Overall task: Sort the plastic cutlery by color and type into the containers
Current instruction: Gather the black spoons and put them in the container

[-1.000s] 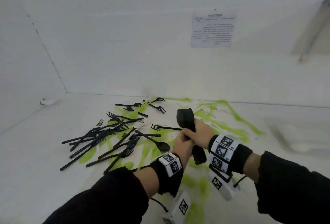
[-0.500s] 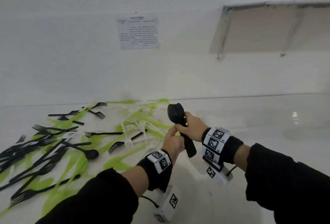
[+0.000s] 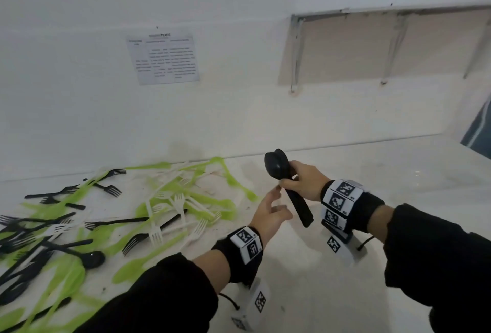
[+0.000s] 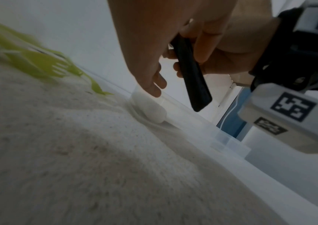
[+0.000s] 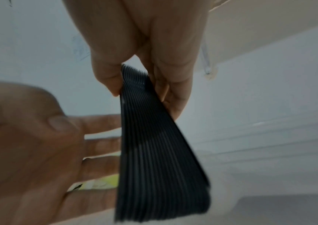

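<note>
Desk [image 3: 332,293] carries a heap of cutlery [image 3: 111,221], black, green and white, on its left part. Right hand [image 3: 305,181], fingers pinching, holds a stack of black spoons [image 3: 289,186] above the desk. Left hand [image 3: 268,216] beside the stack, fingers loosely spread, holding nothing.

That stack of black spoons [image 3: 288,186] is plastic with a dull satin sheen, the bowls smooth, and from the right wrist the nested handle edges [image 5: 158,152] read as fine ribs. On the desk [image 3: 345,293], a pale surface, speckled and faintly grainy up close, mostly matt with a soft shine far right. The loose forks [image 3: 156,216] look thin plastic too: black, white and translucent lime green. Wrist bands [image 3: 372,204] are black cloth, carrying smooth white tag blocks. A matt paper sheet [image 3: 163,57] hangs on the flat white wall.
</note>
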Available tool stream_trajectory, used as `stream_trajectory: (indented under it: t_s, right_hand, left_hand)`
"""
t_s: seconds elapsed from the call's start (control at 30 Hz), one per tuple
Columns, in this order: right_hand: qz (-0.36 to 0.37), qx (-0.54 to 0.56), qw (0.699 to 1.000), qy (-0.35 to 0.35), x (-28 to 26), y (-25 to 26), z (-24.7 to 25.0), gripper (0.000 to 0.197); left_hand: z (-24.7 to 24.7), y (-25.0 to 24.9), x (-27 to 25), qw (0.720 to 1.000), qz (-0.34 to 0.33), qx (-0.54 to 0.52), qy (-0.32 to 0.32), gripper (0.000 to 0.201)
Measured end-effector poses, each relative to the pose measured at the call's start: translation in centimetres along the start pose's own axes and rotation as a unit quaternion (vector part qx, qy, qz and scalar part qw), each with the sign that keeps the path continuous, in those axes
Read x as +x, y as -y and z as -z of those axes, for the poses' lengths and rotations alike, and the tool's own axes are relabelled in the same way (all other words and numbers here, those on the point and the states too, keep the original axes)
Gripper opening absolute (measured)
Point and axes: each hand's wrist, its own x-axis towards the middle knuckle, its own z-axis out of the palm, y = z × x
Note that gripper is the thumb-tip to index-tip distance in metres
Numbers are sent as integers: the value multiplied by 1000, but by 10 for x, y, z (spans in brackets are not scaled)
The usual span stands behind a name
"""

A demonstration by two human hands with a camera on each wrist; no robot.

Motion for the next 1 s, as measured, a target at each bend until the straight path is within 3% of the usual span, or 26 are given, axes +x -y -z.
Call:
stream_trajectory:
  t_s: [0.1, 0.17, 0.27, 0.3, 0.37, 0.4, 0.5, 0.57, 0.6, 0.7, 0.77, 0.83, 0.93, 1.0]
  right_hand:
    - [-3, 83, 996, -11, 12, -12, 6, 16]
    - [-17, 206, 978, -11, 17, -17, 7, 14]
    - [-52, 435, 898, 26, 20, -22, 12, 22]
    - [-55, 464, 883, 36, 20, -24, 14, 20]
    - [-63, 456, 887, 39, 25, -34, 18, 23]
    - [-76, 421, 904, 24, 28, -40, 20, 34]
    - [-64, 201, 973, -89, 33, -58, 32, 92]
    - [6, -22, 994, -108, 30, -61, 45, 95]
    - [56, -150, 984, -80, 29, -62, 50, 86]
    - [160, -411, 893, 88, 35, -61, 58, 62]
    - [165, -447, 863, 167, 41, -60, 59, 52]
    - [168, -415, 875, 185, 48, -61, 58, 41]
    - [168, -362, 903, 161, 55, -68, 54, 40]
    - [136, -342, 919, 144, 60, -77, 52, 42]
  left_hand:
    - [-12, -3, 13, 999, 24, 21, 18, 35]
    - [-20, 0, 25, 999, 23, 36, -15, 35]
    - [-25, -5, 38, 995, -11, 85, -47, 38]
    - [-25, -6, 42, 993, -18, 105, -48, 37]
    - [-26, -8, 51, 986, -36, 155, -52, 40]
    - [-25, -9, 55, 979, -49, 187, -60, 39]
    - [-21, -9, 64, 960, -64, 266, -65, 35]
    - [-17, -12, 70, 937, -67, 339, -44, 44]
    - [-15, -11, 74, 922, -71, 380, -31, 50]
    - [-12, -12, 81, 860, -50, 507, -1, 49]
    - [-14, -16, 81, 816, -37, 577, 7, 49]
    - [-17, -21, 82, 794, -39, 606, -1, 47]
    - [-16, -19, 86, 797, -52, 600, -29, 49]
    - [-14, -14, 87, 825, -45, 559, -69, 78]
